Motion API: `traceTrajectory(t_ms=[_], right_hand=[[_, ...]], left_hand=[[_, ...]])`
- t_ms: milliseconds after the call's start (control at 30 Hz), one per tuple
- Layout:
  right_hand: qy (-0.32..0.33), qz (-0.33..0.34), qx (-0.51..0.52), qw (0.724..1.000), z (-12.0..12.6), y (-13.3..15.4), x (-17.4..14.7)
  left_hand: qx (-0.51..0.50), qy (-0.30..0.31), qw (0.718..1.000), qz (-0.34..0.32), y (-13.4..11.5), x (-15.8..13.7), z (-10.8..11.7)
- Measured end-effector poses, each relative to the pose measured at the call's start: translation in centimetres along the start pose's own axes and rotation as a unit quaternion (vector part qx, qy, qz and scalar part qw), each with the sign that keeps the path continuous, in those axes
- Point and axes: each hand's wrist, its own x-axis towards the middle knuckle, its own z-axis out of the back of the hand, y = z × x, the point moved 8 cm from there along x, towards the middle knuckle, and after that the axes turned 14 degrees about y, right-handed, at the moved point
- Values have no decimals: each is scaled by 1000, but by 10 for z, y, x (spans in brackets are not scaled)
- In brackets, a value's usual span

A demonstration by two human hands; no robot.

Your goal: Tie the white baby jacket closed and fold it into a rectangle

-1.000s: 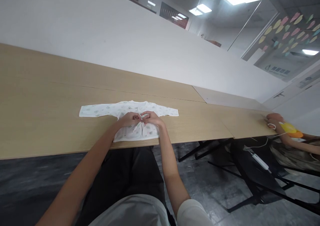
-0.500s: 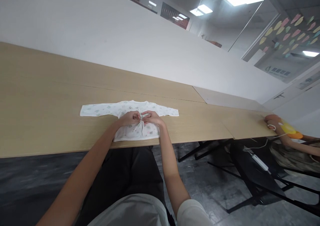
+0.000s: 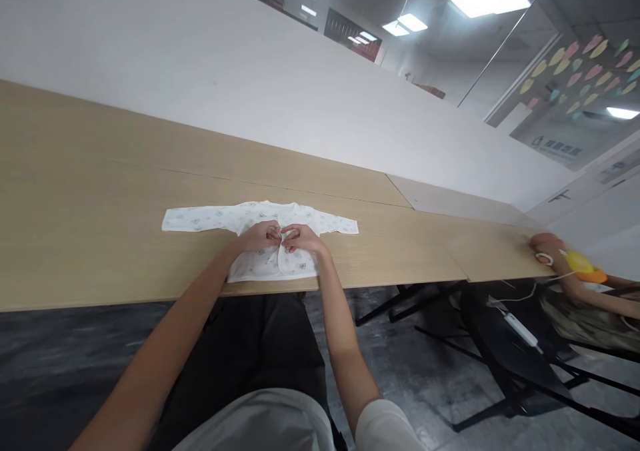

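Observation:
A small white baby shirt (image 3: 255,268) with a scattered print lies on the table, its long sleeves spread to both sides and its hem near the front edge. My left hand (image 3: 260,236) is closed, pinching the fabric at the middle of the chest. Close beside it, my right hand (image 3: 301,238) also pinches the cloth along the front opening. The fingertips of both hands nearly meet there. Whatever small fastening may lie between the fingers is hidden.
The long wooden table (image 3: 100,238) runs along a white wall (image 3: 225,91). At the right, another person's arm (image 3: 575,278) rests at the table near a yellow and orange item (image 3: 583,264). Black folding chairs (image 3: 505,344) stand below, one bearing a white power strip (image 3: 520,329).
Both hands stay at the shirt's front, and the fingers have shifted slightly. The cloth below them lies flatter, with the front flap's curved edge showing more clearly.

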Motion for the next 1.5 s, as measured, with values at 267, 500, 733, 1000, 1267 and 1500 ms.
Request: traceTrajectory(t_ms=[267,500,733,1000,1267,1500], right_hand=[[-4,-7,10,1000,-2,1,-3],[4,0,20,1000,-6,8,-8],[-7,7,6,1000,-2,8,-7],[-4,-4,5,1000,0,4,-4],[-14,-8,8,1000,1,3,-3],[-5,-8,-2,1000,1,0,0]], left_hand=[[-6,11,1000,-1,2,-1,0],[-19,7,1000,17,0,-4,1],[-20,17,998,49,-2,-8,0],[-27,0,999,42,6,-4,2],[0,-4,1000,30,9,0,2],[6,12,1000,13,6,2,0]])
